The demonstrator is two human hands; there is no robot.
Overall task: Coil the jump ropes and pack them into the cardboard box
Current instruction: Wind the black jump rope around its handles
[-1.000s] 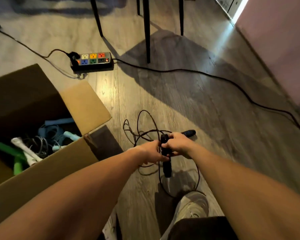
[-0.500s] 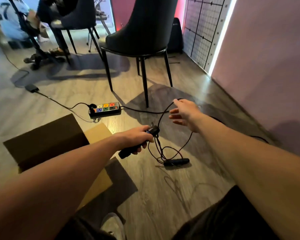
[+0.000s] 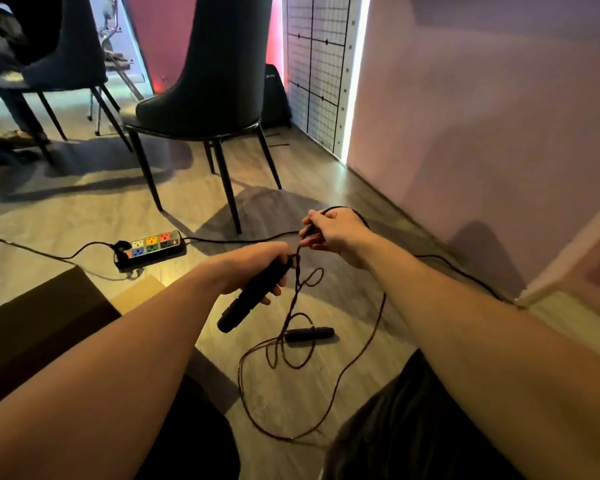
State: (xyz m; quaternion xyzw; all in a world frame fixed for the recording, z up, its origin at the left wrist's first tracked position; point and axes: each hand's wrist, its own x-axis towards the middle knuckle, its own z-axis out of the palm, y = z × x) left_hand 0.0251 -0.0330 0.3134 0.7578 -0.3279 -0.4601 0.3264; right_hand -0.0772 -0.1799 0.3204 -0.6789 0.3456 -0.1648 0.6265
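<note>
My left hand grips one black handle of a black jump rope, holding it tilted above the floor. My right hand is just beyond it, pinching the thin dark cord near the handle's top. The cord hangs down in loose loops onto the wooden floor. The second black handle lies flat on the floor below my hands. A flap of the cardboard box shows at the lower left; its inside is hidden by my left arm.
A power strip with coloured sockets lies on the floor ahead, its black cable running right along the pink wall. A dark chair stands beyond it. Another chair and a person's feet are at the far left.
Both hands were together on the handle a second ago. Since then I lifted one handle with my left hand, and my right hand has come closer and closed on the cord. The view has tilted up.
</note>
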